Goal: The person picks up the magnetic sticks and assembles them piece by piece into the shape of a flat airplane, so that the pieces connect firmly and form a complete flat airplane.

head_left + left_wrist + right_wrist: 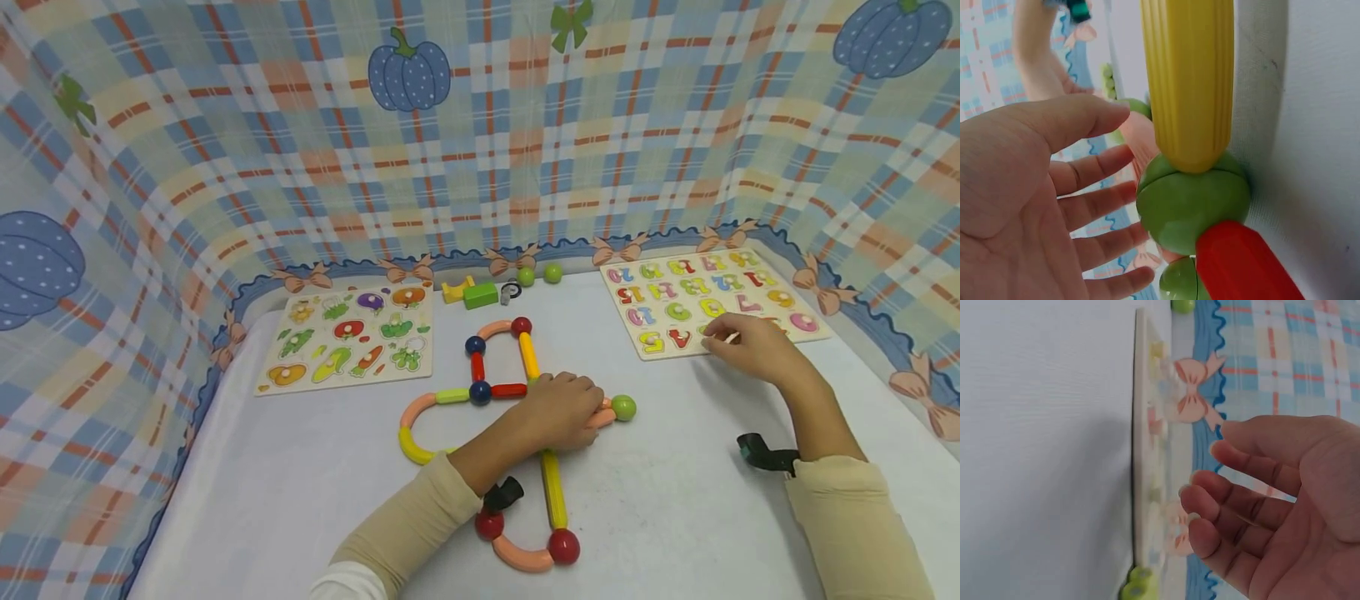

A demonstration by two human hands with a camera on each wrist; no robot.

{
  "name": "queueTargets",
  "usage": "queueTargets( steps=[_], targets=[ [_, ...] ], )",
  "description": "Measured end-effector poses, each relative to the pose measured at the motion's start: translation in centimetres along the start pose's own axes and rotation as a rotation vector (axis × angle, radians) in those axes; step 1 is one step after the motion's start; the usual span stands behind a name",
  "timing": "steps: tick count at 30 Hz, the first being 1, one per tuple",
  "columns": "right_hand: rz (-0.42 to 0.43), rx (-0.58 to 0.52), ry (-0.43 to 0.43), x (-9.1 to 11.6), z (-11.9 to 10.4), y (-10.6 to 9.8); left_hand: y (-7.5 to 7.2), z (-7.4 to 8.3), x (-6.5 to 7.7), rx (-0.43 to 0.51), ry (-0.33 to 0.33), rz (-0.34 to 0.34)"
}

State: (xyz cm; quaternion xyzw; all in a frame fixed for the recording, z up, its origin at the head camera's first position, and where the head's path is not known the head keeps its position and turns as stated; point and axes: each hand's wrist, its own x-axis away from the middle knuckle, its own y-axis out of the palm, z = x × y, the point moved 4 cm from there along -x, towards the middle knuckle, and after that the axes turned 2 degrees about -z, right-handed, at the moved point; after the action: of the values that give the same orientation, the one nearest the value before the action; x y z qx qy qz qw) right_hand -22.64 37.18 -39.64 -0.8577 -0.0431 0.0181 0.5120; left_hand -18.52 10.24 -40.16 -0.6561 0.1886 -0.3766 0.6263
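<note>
My left hand [562, 410] reaches over a figure of magnetic rods and balls on the white table. Its fingers are fairly straight in the left wrist view, beside a green ball [1194, 203] that joins a yellow rod [1188, 81] and a red rod [1247, 269]. Orange curved rods [602, 417] stick out past this hand towards another green ball [624, 407]; whether the fingers touch them is hard to tell. My right hand [757, 346], fingers loosely bent and holding nothing, hovers by the near edge of the number puzzle board [643, 357].
A vegetable puzzle board [262, 390] lies at the left. At the back are a green block [481, 295], a yellow arch block [456, 289], a small grey item [507, 293] and two green balls [552, 273]. Plaid cloth [480, 192] walls the table's back and sides.
</note>
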Motion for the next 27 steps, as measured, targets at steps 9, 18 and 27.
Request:
queueTargets(
  steps=[9,18,27],
  targets=[
    [-0.16,0.044,-0.26,-10.7,-6.7,2.0,0.6,0.8,0.4,0.003,0.104,-0.056],
    [-0.277,0.222,-0.258,-18.6,-11.8,6.3,0.7,1.4,0.9,-0.009,0.128,-0.097],
    [-0.356,0.218,-0.166,-19.5,-12.9,8.1,0.8,1.5,1.3,-0.045,0.156,-0.092]
  ],
)
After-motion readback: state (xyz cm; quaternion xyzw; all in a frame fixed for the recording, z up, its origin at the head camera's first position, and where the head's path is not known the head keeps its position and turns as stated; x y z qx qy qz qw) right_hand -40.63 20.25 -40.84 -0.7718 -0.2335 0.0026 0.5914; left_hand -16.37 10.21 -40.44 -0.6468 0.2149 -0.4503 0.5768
